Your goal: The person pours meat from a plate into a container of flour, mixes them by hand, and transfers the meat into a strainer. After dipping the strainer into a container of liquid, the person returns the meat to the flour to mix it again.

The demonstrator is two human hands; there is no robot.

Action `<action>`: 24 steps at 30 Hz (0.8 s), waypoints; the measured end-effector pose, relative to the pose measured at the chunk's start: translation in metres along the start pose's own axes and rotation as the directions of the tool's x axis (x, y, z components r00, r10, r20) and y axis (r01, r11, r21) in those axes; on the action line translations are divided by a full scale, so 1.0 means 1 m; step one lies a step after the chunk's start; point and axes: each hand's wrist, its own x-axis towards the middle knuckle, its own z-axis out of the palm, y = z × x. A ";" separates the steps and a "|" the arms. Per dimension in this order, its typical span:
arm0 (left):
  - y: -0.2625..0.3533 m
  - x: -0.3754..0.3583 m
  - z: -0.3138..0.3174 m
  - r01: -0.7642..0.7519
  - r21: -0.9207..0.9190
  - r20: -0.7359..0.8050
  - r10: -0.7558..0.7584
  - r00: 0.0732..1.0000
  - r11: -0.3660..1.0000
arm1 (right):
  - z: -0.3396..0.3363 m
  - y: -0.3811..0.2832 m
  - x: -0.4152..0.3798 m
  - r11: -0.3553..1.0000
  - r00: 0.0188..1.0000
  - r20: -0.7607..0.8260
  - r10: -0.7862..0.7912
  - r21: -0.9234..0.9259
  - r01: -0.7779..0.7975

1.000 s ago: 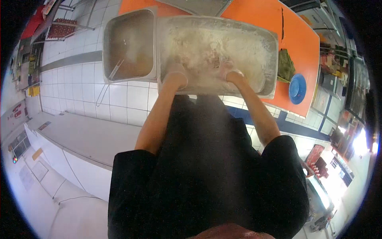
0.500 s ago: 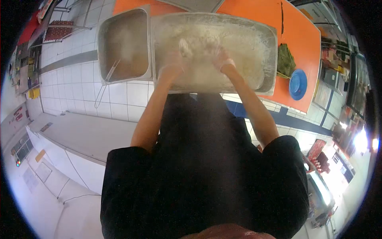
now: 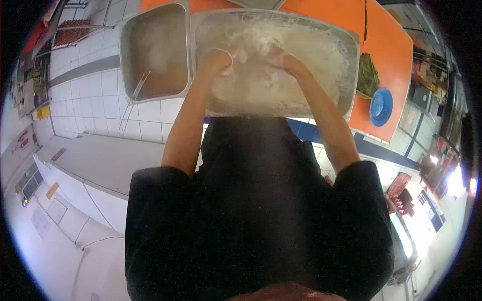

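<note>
Both of my hands are inside a large metal tray [image 3: 355,75] that holds pale, flour-like powder [image 3: 311,75]. My left hand [image 3: 227,59] is on the tray's left side, in what looks like a thin clear glove. Across from it, my right hand [image 3: 279,59] is also gloved and angled inward. A pale, powder-coated clump [image 3: 267,41] lies just beyond and between them. Motion blur and airborne powder smear the fingers of both hands, so I cannot make out whether they grip anything.
A smaller metal pan [image 3: 188,55] with cloudy brownish liquid adjoins the tray on the left. A wire-handled utensil [image 3: 134,95] leans over its near rim. On the orange counter [image 3: 391,50] at right are a dark green cloth-like item [image 3: 368,75] and a blue bowl [image 3: 381,107].
My hands have drawn slightly nearer to me and turned inward. The coated pieces once by my fingers have shifted or dropped into the powder. The view has moved slightly.
</note>
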 end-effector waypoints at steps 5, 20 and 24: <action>0.021 -0.021 -0.007 -0.172 -0.031 -0.046 0.170 0.984 0.985 | 0.049 0.022 0.041 0.917 0.924 -0.238 -0.300 -0.337 0.211; 0.015 -0.085 -0.003 -0.138 -0.040 -0.140 0.131 0.981 0.990 | -0.009 -0.025 -0.046 0.914 0.973 0.229 -0.036 -0.386 0.125; 0.017 -0.092 0.059 -0.128 0.472 -0.317 0.303 0.899 0.872 | 0.057 -0.014 -0.066 0.685 0.996 0.023 -0.084 -0.725 0.075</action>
